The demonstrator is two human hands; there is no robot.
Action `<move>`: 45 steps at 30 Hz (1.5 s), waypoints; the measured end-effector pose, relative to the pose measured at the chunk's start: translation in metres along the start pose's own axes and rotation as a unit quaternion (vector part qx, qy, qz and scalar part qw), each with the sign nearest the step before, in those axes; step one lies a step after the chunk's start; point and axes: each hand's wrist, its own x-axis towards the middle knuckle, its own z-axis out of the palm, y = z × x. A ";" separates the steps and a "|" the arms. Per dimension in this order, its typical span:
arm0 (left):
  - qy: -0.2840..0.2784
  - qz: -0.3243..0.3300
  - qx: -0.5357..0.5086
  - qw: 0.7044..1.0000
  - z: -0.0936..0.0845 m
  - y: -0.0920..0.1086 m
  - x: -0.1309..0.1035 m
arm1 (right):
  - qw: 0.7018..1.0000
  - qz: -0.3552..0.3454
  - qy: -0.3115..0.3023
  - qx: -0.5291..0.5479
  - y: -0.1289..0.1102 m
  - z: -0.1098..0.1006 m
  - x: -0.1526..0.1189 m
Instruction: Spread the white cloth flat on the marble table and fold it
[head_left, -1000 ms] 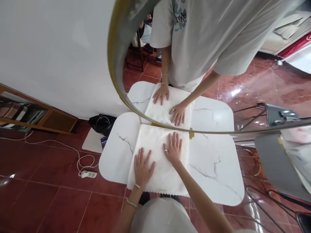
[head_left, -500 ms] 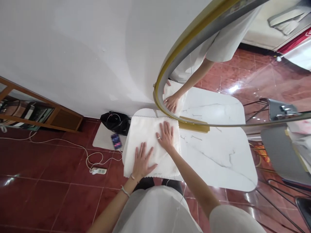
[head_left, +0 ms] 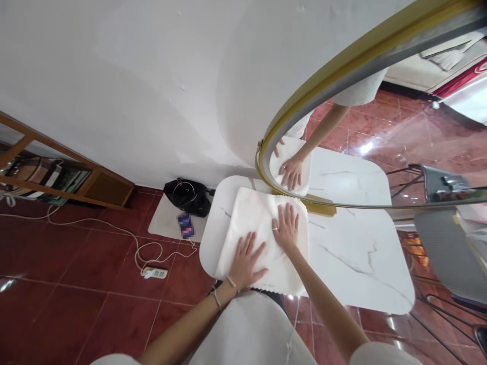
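A white cloth with a scalloped edge lies spread on the white marble-patterned table, hanging slightly past its near edge. My left hand presses flat on the cloth's left near part, fingers spread. Farther up on the right, my right hand, with a ring on one finger, also lies flat on the cloth, fingers apart. Just beyond it, the gold-framed round mirror reflects my arm and the cloth.
A gold bracket sits at the mirror's foot. Left of the table are a black bag, a phone with a blurred screen and a power strip with white cable on the red tiles. A wooden shelf stands far left; a grey chair is at right.
Both hands and the cloth have slid rightward along the table, baring the table's left end. The camera view has also shifted slightly.
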 end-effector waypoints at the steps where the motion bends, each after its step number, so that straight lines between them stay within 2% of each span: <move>1: -0.001 -0.003 0.006 1.000 -0.004 -0.007 -0.008 | 1.000 -0.003 0.001 0.005 -0.013 0.002 -0.001; 5: -0.001 -0.005 0.037 0.999 -0.021 -0.037 -0.040 | 0.999 -0.024 -0.005 0.034 -0.065 0.010 -0.005; 7: -0.004 -0.003 0.049 0.999 -0.027 -0.047 -0.050 | 0.998 -0.038 -0.011 0.048 -0.084 0.013 -0.007; 10: -0.007 -0.030 0.045 0.998 -0.030 -0.059 -0.043 | 0.998 -0.038 -0.010 0.056 -0.093 0.016 -0.005; 12: 0.007 -0.079 0.033 0.996 -0.031 -0.070 -0.019 | 0.998 -0.024 0.001 0.052 -0.089 0.017 0.001; 14: 0.034 -0.123 0.019 0.992 -0.030 -0.086 0.016 | 0.999 -0.015 0.010 0.045 -0.080 0.020 0.014; 17: 0.068 -0.145 0.005 0.987 -0.029 -0.110 0.073 | 0.999 -0.013 0.013 0.034 -0.070 0.027 0.041; 20: 0.089 -0.160 0.006 0.983 -0.026 -0.125 0.115 | 1.000 0.002 0.004 0.029 -0.069 0.036 0.075; 25: 0.115 -0.220 0.015 0.969 -0.025 -0.132 0.151 | 0.998 0.025 -0.055 0.029 -0.076 0.041 0.128; 29: 0.124 -0.252 0.009 0.960 -0.026 -0.140 0.160 | 0.995 -0.038 -0.075 0.045 -0.078 0.038 0.150; 32: 0.127 -0.258 0.014 0.958 -0.028 -0.145 0.148 | 0.985 -0.121 -0.086 0.092 -0.080 0.037 0.154; 36: 0.131 -0.288 0.016 0.949 -0.035 -0.142 0.099 | 0.959 -0.218 -0.099 0.150 -0.098 0.039 0.144; 38: 0.126 -0.294 0.019 0.947 -0.038 -0.131 0.065 | 0.953 -0.238 -0.097 0.161 -0.113 0.039 0.131; 41: 0.109 -0.279 0.044 0.953 -0.042 -0.106 0.012 | 0.941 -0.277 -0.109 0.163 -0.132 0.034 0.100; 43: 0.099 -0.269 0.063 0.956 -0.041 -0.087 -0.015 | 0.932 -0.302 -0.118 0.163 -0.136 0.027 0.074; 45: 0.087 -0.257 0.073 0.960 -0.039 -0.072 -0.032 | 0.931 -0.305 -0.120 0.163 -0.130 0.019 0.045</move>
